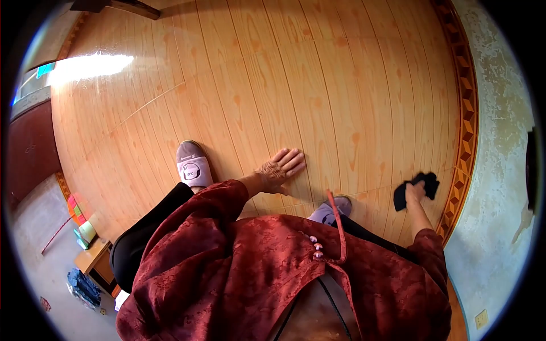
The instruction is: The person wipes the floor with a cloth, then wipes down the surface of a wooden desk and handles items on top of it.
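Observation:
My right hand (417, 195) is closed over a black cloth (404, 196), low at the floor near the patterned border. The cloth is bunched, and its edges stick out on both sides of my fingers. My left hand (280, 170) is stretched out between my two feet, fingers extended, with nothing in it. It looks to be at or just above the wood-look floor (307, 96); I cannot tell whether the palm touches.
Slippers (192, 162) are on my feet, knees bent either side. A pale, flaking wall (500, 142) rises at the right behind the border strip (467, 108). Left stand a small wooden cabinet (94, 256) and a dark red panel (34, 145). Dark furniture legs (133, 8) show top left.

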`<move>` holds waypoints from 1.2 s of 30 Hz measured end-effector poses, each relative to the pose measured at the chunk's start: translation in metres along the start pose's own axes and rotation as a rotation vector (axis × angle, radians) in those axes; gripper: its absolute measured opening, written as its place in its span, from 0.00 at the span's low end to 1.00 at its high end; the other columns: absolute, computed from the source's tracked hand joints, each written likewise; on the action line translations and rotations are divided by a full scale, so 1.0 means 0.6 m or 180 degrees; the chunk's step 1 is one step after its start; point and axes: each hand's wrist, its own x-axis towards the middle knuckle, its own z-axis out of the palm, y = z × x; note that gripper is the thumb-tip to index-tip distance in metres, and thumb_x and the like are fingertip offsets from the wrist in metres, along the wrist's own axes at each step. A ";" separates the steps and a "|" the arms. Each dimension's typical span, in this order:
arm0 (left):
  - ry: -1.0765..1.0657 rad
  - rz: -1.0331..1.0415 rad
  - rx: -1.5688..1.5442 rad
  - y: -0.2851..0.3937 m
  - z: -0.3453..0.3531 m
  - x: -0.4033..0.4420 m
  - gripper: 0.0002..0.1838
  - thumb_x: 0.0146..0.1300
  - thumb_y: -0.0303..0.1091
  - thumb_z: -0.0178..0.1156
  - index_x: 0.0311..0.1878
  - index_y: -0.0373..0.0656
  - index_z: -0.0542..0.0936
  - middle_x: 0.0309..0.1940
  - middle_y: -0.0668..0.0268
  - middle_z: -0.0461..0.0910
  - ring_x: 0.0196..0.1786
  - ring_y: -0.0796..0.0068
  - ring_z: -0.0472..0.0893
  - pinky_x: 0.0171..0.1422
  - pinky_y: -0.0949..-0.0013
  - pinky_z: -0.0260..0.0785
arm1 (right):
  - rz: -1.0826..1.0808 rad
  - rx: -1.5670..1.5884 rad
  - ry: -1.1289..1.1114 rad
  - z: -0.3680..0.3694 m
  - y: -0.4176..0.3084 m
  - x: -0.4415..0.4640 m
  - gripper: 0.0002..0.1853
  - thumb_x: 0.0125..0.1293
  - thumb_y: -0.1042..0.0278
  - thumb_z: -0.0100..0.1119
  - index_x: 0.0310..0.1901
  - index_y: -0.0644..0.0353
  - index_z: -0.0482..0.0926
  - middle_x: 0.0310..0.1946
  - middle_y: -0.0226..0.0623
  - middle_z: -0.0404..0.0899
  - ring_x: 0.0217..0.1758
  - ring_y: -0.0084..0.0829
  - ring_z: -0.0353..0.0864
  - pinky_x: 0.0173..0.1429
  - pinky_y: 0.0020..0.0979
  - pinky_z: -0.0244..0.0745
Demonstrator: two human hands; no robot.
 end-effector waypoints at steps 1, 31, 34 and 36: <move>-0.0023 -0.0019 -0.0005 0.000 0.001 -0.002 0.63 0.37 0.63 0.71 0.73 0.39 0.53 0.74 0.53 0.48 0.77 0.51 0.46 0.77 0.50 0.39 | -0.0455 -0.0131 0.0148 0.008 -0.035 -0.014 0.37 0.51 0.66 0.60 0.63 0.67 0.59 0.50 0.68 0.71 0.54 0.62 0.73 0.58 0.47 0.70; 0.0891 -0.0468 -0.0960 -0.007 -0.025 0.004 0.28 0.52 0.33 0.66 0.57 0.40 0.71 0.53 0.55 0.73 0.59 0.52 0.71 0.61 0.54 0.66 | -0.2472 0.3264 -0.1450 0.002 -0.422 -0.252 0.34 0.54 0.72 0.57 0.65 0.67 0.61 0.61 0.48 0.68 0.65 0.40 0.66 0.68 0.35 0.61; 0.1708 -0.1467 -0.0994 -0.046 -0.063 0.022 0.32 0.57 0.41 0.65 0.63 0.42 0.66 0.55 0.51 0.70 0.59 0.49 0.70 0.62 0.55 0.64 | -0.2190 0.2763 -0.1056 0.077 -0.393 -0.274 0.40 0.54 0.67 0.59 0.68 0.66 0.54 0.67 0.56 0.57 0.71 0.47 0.55 0.72 0.38 0.53; 0.1953 -0.1557 -0.0806 -0.050 -0.082 0.050 0.41 0.54 0.49 0.67 0.67 0.41 0.62 0.61 0.48 0.65 0.64 0.47 0.64 0.65 0.54 0.60 | -0.1896 0.3356 -0.2114 0.054 -0.407 -0.295 0.35 0.62 0.60 0.56 0.68 0.66 0.57 0.66 0.54 0.59 0.70 0.46 0.58 0.71 0.36 0.56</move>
